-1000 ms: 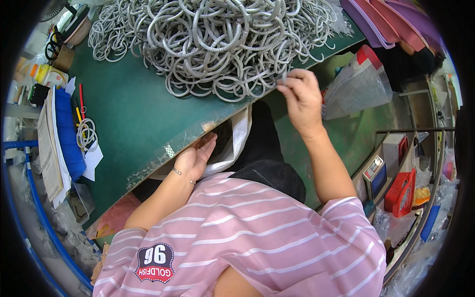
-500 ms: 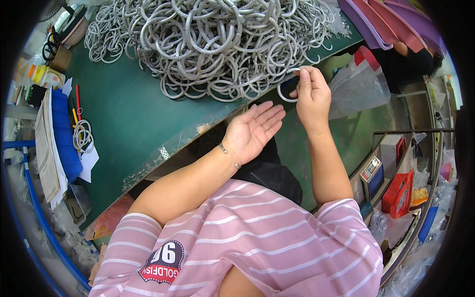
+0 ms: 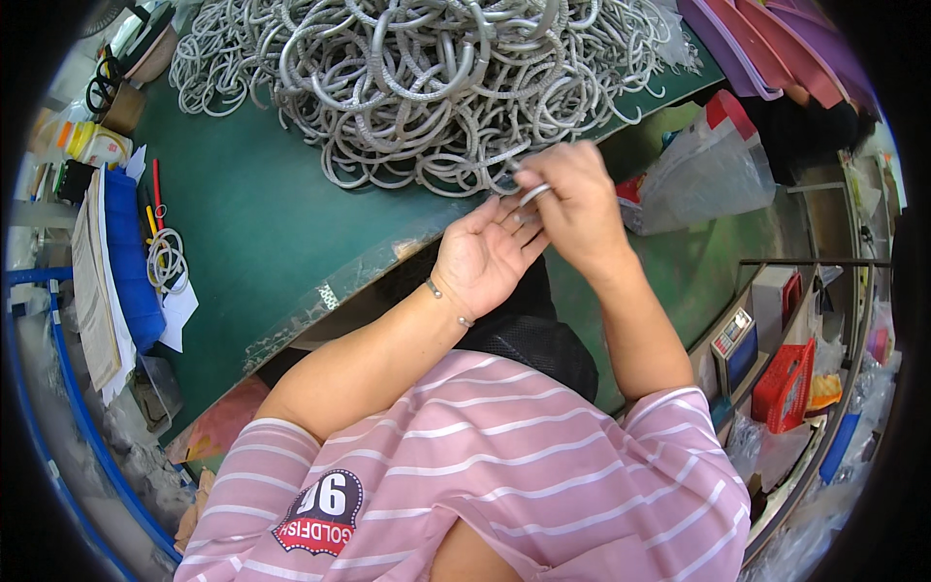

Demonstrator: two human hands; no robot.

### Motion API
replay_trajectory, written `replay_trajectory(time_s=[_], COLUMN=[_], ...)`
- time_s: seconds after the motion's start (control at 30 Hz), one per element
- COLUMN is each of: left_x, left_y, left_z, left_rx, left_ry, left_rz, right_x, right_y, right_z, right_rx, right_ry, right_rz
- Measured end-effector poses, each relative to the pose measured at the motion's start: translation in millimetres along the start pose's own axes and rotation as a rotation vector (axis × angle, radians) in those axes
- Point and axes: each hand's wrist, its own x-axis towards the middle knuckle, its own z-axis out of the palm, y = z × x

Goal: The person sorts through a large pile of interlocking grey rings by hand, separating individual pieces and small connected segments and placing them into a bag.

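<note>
A big heap of silver-grey open-ended bangles (image 3: 417, 87), some with a patterned surface, lies on the green table. Just off the table's near edge, my left hand (image 3: 483, 257) is held palm up with its fingers stretched out. My right hand (image 3: 577, 204), slightly blurred, is closed over the left fingertips. A silver bangle (image 3: 534, 193) is in its grip, and only a short curve of it shows. Most of that bangle is hidden by the right hand. A thin open metal cuff (image 3: 448, 303) sits round my left wrist.
The green table (image 3: 233, 223) runs diagonally, its edge just beyond my hands. At left are a blue file tray (image 3: 131, 262), pens and a coil of cord (image 3: 167, 262). Right of the table hang a clear plastic bag (image 3: 703, 179) and a shelf with a red basket (image 3: 784, 383).
My right hand has moved left and down with the bangle, from beside the heap to over my left fingers. The left hand stays nearly in place, palm up.
</note>
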Motion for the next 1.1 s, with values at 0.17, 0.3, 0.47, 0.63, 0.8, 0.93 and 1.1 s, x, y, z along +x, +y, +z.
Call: replay_trajectory(time_s=[0.17, 0.3, 0.47, 0.63, 0.8, 0.93, 1.1], left_x=[0.9, 4.7, 5.5, 14.8, 25.2, 25.1, 30.0], left_y=[2.3, 5.3, 5.6, -2.0, -9.9, -10.1, -2.2], left_z=[9.0, 1.0, 4.3, -3.9, -4.4, 4.0, -12.9], left_rx=[-0.045, -0.14, -0.055, -0.101, -0.061, -0.091, -0.322], left_ry=[-0.027, -0.069, -0.086, -0.104, -0.066, 0.007, -0.161], left_rz=[-0.026, -0.063, -0.058, -0.103, -0.032, -0.01, -0.142], right_x=[9.1, 19.5, 27.2, 10.4, 0.6, 5.7, 12.1], right_y=[-1.1, -20.3, -19.5, -12.8, 2.6, 0.8, -6.7], right_z=[-10.3, -14.0, -11.0, -9.0, -21.3, -18.0, -17.8], right_rx=[-0.085, -0.329, -0.125, -0.075, -0.131, -0.16, -0.105], right_ry=[0.007, -0.173, 0.033, -0.062, -0.055, 0.017, 0.041], right_rz=[-0.055, -0.074, -0.009, 0.088, 0.068, 0.001, -0.031])
